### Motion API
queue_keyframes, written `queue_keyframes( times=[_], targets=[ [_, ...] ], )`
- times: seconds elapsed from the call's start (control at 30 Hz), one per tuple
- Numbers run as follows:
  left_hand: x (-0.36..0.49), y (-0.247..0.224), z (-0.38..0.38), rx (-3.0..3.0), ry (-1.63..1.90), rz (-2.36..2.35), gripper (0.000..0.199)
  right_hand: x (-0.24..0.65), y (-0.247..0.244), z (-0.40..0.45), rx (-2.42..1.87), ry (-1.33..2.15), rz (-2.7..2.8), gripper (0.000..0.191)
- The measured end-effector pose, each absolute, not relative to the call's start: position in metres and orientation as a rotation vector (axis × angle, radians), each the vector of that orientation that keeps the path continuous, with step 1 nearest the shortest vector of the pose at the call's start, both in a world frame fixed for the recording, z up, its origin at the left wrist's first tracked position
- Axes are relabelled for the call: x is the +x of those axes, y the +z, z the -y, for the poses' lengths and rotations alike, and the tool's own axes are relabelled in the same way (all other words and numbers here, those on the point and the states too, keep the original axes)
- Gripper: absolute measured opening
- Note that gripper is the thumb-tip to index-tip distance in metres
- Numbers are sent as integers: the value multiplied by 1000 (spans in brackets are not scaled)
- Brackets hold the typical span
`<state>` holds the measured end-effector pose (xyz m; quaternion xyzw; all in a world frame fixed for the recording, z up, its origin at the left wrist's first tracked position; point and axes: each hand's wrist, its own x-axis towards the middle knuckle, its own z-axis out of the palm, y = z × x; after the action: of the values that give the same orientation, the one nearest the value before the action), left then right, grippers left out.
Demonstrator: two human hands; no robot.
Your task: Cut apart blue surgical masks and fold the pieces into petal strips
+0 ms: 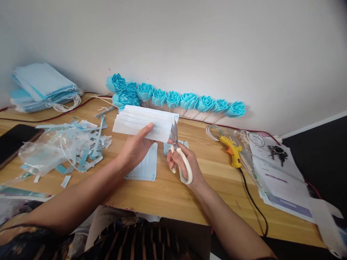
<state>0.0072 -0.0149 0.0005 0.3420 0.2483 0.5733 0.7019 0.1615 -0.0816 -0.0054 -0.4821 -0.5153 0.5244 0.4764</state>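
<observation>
Left hand [136, 148]: clamped on a pleated mask sheet [143, 119], thumb on top, fingers underneath.
Right hand [194, 166]: closed around the white handles of the scissors [185, 158].
Gap: hands were near each other, not touching.
Sheet position: up in front of both hands, above the table [216, 193]; its right end reached across toward the right hand.
Blades: pointed away from the right hand, right at the sheet's right edge; couldn't tell whether the edge sat between them.
Under the hands: flat blue mask [149, 168] lay on the table just below the left hand; a smaller blue piece [167, 149] lay partly hidden behind the right.
Beyond the hands: row of blue flowers [173, 99] on sticks, leaning at the wall [177, 38].
Left of left hand: blue and white offcuts [96, 142] mixed with a clear plastic bag [37, 154], then a dark phone-like slab [11, 146] farther out.
Far left, beyond: mask stack [46, 82], white loops hanging off its near side.
Right of right hand: yellow glue gun [231, 149], black cord [253, 202] running toward the near edge.
Far right: printed papers [275, 176], keys [278, 153] on top.
</observation>
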Motion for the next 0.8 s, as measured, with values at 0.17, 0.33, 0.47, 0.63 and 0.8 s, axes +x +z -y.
queue_keyframes(
  times=[0.17,0.33,0.47,0.63,0.8],
  targets=[
    [9,-2,20,755,1213,-578,24,162,-10,81,-1171,1245,1268,54],
    [14,-5,26,772,1191,-607,22,163,-11,79,-1169,1180,1259,51],
    [18,-10,30,847,1154,-621,24,163,-11,78,-1163,1139,1243,50],
    [20,-12,33,878,1119,-652,27,163,-11,78,-1148,1131,1199,48],
    [21,-10,33,859,1130,-655,26,162,-8,79,-1155,1135,1180,47]
  ],
)
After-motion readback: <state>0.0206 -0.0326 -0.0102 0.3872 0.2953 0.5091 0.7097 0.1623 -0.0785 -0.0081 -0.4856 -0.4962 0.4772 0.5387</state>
